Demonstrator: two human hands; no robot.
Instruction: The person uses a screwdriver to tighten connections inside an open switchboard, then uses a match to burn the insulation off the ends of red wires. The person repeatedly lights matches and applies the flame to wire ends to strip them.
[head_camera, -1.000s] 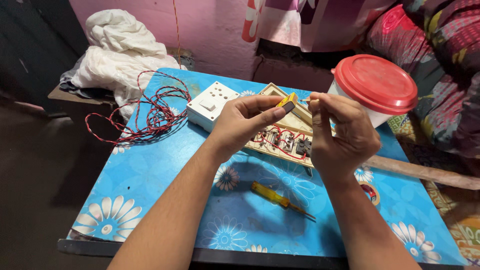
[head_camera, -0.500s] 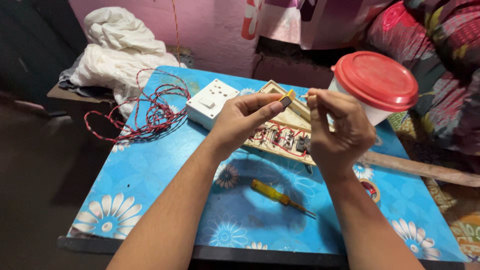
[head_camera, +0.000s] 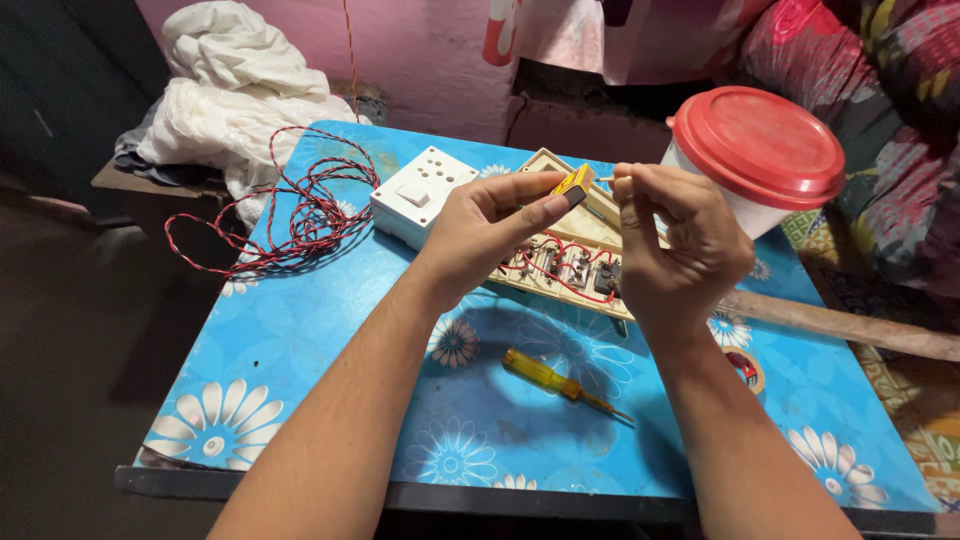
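Fingers (head_camera: 545, 205) of my left hand (head_camera: 480, 235) pinch a small yellow part (head_camera: 574, 183), thumb and forefinger closed on its lower end, so it stands tilted just above the open board (head_camera: 570, 262). Fingers (head_camera: 640, 185) of my right hand (head_camera: 685, 250) are pressed together on a thin metal pin (head_camera: 603, 179) whose tip points at the yellow part; I cannot tell whether the two touch. Both hands hover over the worktop (head_camera: 300, 340), above the board.

I see the board lying open with red wires and dark terminals showing inside its cream frame. Just left of it, touching or nearly so, sits a white switch box (head_camera: 422, 195). A red-and-black twisted cable (head_camera: 300, 215) lies in loose coils near the worktop's left far corner, with one strand running up the pink wall. A yellow screwdriver (head_camera: 560, 383) lies on the worktop between my forearms, well apart from both hands, its tip pointing right. At the far right stands a white tub (head_camera: 745, 205) with a red lid (head_camera: 757, 145), just behind my right hand. A wooden stick (head_camera: 850, 325) lies along the right edge. White cloth (head_camera: 235, 95) is heaped beyond the left far corner.
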